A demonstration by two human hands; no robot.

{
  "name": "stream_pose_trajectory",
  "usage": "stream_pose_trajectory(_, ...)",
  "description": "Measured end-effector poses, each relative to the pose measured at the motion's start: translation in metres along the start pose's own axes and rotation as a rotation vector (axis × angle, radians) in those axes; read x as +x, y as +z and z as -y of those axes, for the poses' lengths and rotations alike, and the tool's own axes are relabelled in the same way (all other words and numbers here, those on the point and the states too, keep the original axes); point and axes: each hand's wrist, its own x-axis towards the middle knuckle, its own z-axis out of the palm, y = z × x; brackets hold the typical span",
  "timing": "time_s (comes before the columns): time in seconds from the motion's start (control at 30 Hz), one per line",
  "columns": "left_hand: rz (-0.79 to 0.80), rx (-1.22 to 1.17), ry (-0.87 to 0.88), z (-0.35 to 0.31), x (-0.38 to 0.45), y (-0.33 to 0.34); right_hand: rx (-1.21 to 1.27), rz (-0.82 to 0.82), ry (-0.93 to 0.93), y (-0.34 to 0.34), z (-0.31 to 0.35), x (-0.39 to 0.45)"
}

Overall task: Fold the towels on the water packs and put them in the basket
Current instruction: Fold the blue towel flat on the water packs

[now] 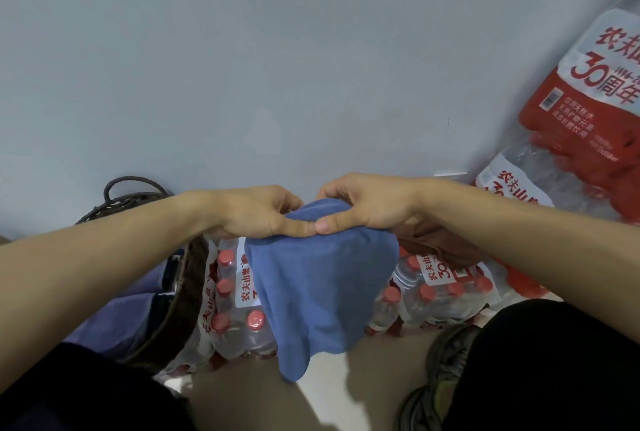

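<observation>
Left hand (252,212) and right hand (363,204), thumbs touching, pinch the blue towel (318,278) by its top edge. It hangs below the fingers, likely mid-fold. The basket (180,299) sits beneath the left wrist.

Matt cloth towel (322,278); woven basket (180,295); glossy plastic-wrapped water packs (239,295).

water packs (585,91): "农夫山泉", "30周年"

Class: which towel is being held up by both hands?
The blue towel, pinched by left hand and right hand; the brown towel lies on the water packs.
</observation>
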Motion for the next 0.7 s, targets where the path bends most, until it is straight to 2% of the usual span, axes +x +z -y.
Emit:
stream_pose_trajectory(0.13, 0.145, -0.057, -0.002, 0.004, -0.006, -0.005, 0.137, 0.035, 0.01, 0.002, -0.004, -0.005)
stream_pose_trajectory(0.33, 0.26, -0.364, 0.058, 0.013, -0.01, -0.015, 0.365, 0.044, -0.041, 0.001, -0.007, -0.007)
stream_pose_trajectory(0.53, -0.026, -0.232, 0.165, 0.024, -0.007, -0.024, 0.319, -0.122, -0.055, 0.0, -0.008, -0.001)
stream_pose_trajectory(0.7, -0.072, -0.311, 0.2, 0.027, -0.007, -0.028, 0.391, -0.181, -0.077, -0.008, -0.014, 0.002)
